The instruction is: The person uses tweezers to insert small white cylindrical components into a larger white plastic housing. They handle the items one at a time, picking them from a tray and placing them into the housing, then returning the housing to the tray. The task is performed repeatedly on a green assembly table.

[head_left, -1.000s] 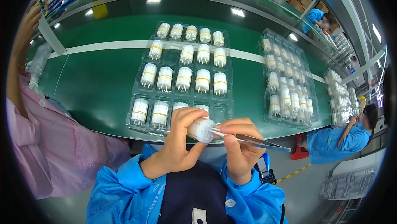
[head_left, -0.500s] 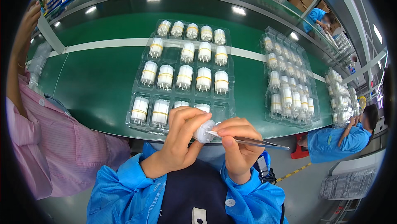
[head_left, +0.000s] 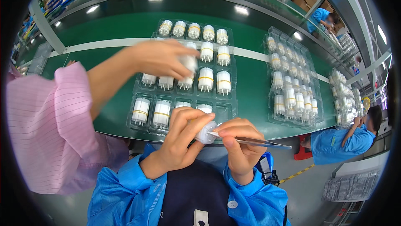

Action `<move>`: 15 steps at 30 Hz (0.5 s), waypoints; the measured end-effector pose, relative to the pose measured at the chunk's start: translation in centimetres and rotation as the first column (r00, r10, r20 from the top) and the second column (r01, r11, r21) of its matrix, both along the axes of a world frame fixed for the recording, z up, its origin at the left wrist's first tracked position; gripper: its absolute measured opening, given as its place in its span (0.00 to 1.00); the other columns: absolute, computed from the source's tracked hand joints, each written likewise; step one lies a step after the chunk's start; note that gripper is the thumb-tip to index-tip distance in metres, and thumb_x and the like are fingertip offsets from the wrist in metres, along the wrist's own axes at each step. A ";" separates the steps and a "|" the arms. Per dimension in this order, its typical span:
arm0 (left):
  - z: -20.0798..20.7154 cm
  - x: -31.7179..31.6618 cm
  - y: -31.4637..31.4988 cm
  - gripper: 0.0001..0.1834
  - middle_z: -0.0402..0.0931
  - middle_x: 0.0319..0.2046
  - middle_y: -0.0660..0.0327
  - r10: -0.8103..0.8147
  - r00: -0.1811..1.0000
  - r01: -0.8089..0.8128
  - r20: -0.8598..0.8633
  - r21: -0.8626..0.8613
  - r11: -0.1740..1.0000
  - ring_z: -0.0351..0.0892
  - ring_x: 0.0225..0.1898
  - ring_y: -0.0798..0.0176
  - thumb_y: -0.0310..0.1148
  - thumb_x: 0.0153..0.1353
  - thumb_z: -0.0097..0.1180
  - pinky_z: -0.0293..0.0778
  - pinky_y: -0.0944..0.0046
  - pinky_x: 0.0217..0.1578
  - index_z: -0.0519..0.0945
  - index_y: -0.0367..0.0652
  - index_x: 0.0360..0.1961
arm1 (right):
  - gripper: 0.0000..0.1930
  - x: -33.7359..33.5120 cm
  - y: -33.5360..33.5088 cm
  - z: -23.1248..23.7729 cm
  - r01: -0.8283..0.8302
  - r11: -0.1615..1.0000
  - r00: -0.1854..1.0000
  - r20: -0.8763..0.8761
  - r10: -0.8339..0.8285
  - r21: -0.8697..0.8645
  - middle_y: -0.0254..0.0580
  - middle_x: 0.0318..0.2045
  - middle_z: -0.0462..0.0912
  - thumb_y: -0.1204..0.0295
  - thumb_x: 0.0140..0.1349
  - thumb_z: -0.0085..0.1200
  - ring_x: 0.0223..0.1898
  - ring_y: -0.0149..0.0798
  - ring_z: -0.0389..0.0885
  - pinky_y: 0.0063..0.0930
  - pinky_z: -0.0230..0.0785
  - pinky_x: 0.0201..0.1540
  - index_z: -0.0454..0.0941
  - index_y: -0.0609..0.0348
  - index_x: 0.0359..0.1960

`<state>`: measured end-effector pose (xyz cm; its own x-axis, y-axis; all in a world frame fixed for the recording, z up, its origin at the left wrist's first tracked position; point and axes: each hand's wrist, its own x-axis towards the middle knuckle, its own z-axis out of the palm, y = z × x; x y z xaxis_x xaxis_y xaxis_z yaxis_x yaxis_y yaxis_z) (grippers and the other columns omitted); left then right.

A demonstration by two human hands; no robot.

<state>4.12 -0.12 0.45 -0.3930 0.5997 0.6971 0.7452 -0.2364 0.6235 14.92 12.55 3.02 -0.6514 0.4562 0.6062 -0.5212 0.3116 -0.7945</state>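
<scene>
My left hand (head_left: 179, 138) is closed around a white cylindrical part (head_left: 204, 135), its round end face turned toward my right hand. In my right hand (head_left: 240, 142) are metal tweezers (head_left: 267, 144), their tips at the face of that part; whether they grip anything there is too small to tell. Just beyond both hands lies a clear plastic tray (head_left: 224, 110) of white cylinders with yellow bands, several showing metal pins. Over the tray's left side, a co-worker's hand (head_left: 161, 59) holds a blurred white part (head_left: 189, 62).
The green worktop (head_left: 112, 79) carries a white stripe (head_left: 104, 44). To the right stands another loaded tray (head_left: 315, 121), with more parts beyond it. The co-worker's pink sleeve (head_left: 73, 100) reaches in from the left. A person in blue (head_left: 338, 144) works at the far right.
The co-worker's arm has swung from the upper left to over the tray, now with a white part in its hand. My own hands, part and tweezers have barely moved.
</scene>
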 end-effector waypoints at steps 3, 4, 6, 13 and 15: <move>-0.1 -0.2 0.0 0.33 0.71 0.47 0.49 0.002 0.999 -0.003 -0.039 -0.021 1.000 0.69 0.47 0.45 0.19 0.43 0.61 0.67 0.51 0.50 0.74 0.33 0.57 | 0.05 0.1 0.2 0.4 0.027 0.995 0.998 0.048 -0.032 0.098 0.51 0.32 0.85 0.83 0.56 0.60 0.34 0.41 0.83 0.28 0.74 0.35 0.83 0.68 0.35; -0.1 -0.2 -0.2 0.33 0.71 0.47 0.49 0.017 0.999 -0.018 -0.049 -0.029 0.999 0.69 0.47 0.45 0.19 0.43 0.61 0.67 0.51 0.50 0.74 0.33 0.57 | 0.05 -0.1 0.2 0.5 0.031 0.990 0.998 0.051 -0.039 0.141 0.50 0.32 0.85 0.83 0.56 0.61 0.34 0.41 0.83 0.28 0.74 0.35 0.83 0.68 0.35; 0.0 -0.2 -0.6 0.34 0.71 0.47 0.49 0.055 0.996 -0.058 -0.067 -0.043 0.997 0.69 0.47 0.45 0.18 0.43 0.61 0.67 0.51 0.50 0.74 0.33 0.57 | 0.06 -0.6 0.0 0.6 0.034 0.974 0.997 0.056 -0.047 0.224 0.49 0.32 0.85 0.83 0.56 0.61 0.33 0.40 0.83 0.28 0.75 0.35 0.83 0.67 0.35; 0.2 -0.2 -0.5 0.34 0.70 0.48 0.49 -0.060 0.994 0.067 0.094 -0.066 0.996 0.70 0.47 0.45 0.17 0.44 0.63 0.68 0.52 0.48 0.74 0.34 0.57 | 0.06 -0.1 0.2 0.3 0.034 0.996 0.999 0.037 -0.037 0.080 0.48 0.32 0.85 0.82 0.56 0.61 0.33 0.40 0.84 0.28 0.75 0.36 0.83 0.67 0.35; 0.2 -0.2 -0.4 0.33 0.70 0.47 0.49 -0.076 0.990 0.083 0.116 -0.052 0.995 0.70 0.47 0.46 0.18 0.45 0.63 0.68 0.53 0.47 0.74 0.33 0.57 | 0.06 0.0 0.2 0.3 0.039 0.996 0.999 0.018 -0.040 0.075 0.49 0.32 0.86 0.82 0.56 0.61 0.33 0.39 0.84 0.27 0.75 0.36 0.83 0.67 0.35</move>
<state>3.95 -0.54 0.60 -0.4174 0.6691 0.6148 0.6488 -0.2543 0.7172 14.89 12.73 3.30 -0.6456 0.4357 0.6272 -0.4924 0.3903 -0.7780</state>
